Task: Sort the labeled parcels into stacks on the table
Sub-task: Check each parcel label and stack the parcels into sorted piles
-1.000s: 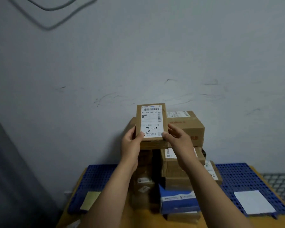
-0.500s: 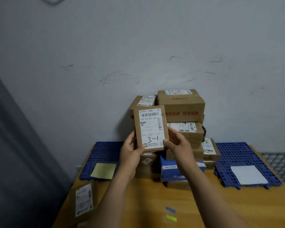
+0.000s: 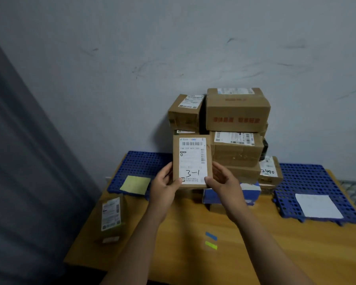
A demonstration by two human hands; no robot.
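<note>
The wooden surface [image 3: 275, 243] stands against a grey wall. At its back left lies a blue perforated mat [image 3: 140, 163] with a yellow note [image 3: 135, 184] on it. At the back right lies a second blue mat [image 3: 304, 177], which carries a white sheet [image 3: 318, 205]. Between the mats a pile of cardboard parcels [image 3: 237, 153] rises against the wall. A flat labelled parcel [image 3: 111, 217] lies near the left edge. Mid-surface, a blue tape strip [image 3: 211, 236] sits just behind a yellow-green strip [image 3: 211, 245].
</note>
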